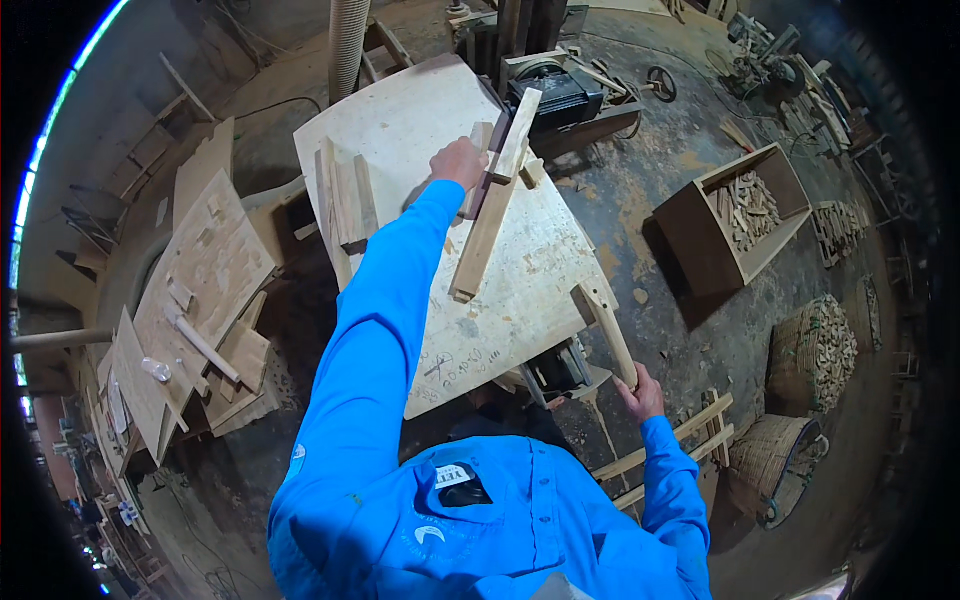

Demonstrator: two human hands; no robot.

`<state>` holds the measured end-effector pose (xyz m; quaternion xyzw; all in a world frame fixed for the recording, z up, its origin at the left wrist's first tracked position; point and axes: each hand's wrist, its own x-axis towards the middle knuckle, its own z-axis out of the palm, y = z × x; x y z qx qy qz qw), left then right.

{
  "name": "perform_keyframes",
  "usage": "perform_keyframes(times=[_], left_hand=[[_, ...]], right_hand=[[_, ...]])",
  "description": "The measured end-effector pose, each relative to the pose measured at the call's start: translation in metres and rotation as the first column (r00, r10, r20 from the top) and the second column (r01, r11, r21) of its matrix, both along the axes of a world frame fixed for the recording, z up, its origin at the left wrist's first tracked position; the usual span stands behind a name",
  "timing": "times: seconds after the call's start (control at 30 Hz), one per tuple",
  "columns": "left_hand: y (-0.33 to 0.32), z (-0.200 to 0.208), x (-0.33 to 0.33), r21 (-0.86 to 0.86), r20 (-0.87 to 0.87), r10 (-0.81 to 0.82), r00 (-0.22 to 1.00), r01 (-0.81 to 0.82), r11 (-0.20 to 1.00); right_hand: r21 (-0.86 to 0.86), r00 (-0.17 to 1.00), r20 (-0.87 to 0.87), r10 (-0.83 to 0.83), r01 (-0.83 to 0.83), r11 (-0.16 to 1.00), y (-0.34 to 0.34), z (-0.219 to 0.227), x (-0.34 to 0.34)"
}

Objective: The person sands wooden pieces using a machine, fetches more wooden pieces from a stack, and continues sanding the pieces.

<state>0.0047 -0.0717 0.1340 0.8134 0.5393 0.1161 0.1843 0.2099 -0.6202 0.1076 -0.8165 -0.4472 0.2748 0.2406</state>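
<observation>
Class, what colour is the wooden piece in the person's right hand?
The wooden piece is light brown, showing best in the head view.

We see dim floor (720, 365), a brighter surface (545, 255), a glaring strip (40, 152) from nine to ten o'clock, and edges bending into black.

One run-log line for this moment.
left hand: at wooden strips, grip unclear | right hand: gripping wooden bar | bar: at right edge of worktable | right side: box of wood pieces
</observation>
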Motion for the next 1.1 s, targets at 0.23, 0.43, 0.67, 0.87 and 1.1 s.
perform_keyframes(times=[0.23,0.43,0.67,0.87,1.1], left_hand=[[0.003,-0.012,0.021,0.027,0.097,0.003,0.995,-0.006,1.0],[-0.048,-0.029,-0.014,-0.067,0.051,-0.013,0.999,0.017,0.998],[-0.079,-0.007,-0.014,-0.096,0.228,0.185,0.956,-0.167,0.981],[-0.087,0.004,-0.021,-0.114,0.244,0.201,0.949,-0.178,0.977],[-0.094,0.009,-0.013,-0.168,0.25,0.21,0.945,-0.171,0.971]], right_hand=[[-0.005,0.999,0.041,-0.011,0.011,1.0,-0.008,-0.009,0.004],[-0.037,0.997,0.062,0.044,-0.042,0.998,-0.005,-0.012,0.007],[-0.045,0.991,0.127,0.053,-0.047,0.998,0.001,-0.026,0.016],[-0.081,0.983,0.125,-0.137,0.148,0.986,0.034,-0.016,-0.01],[-0.098,0.97,0.176,-0.167,0.186,0.978,0.02,-0.009,-0.008]])
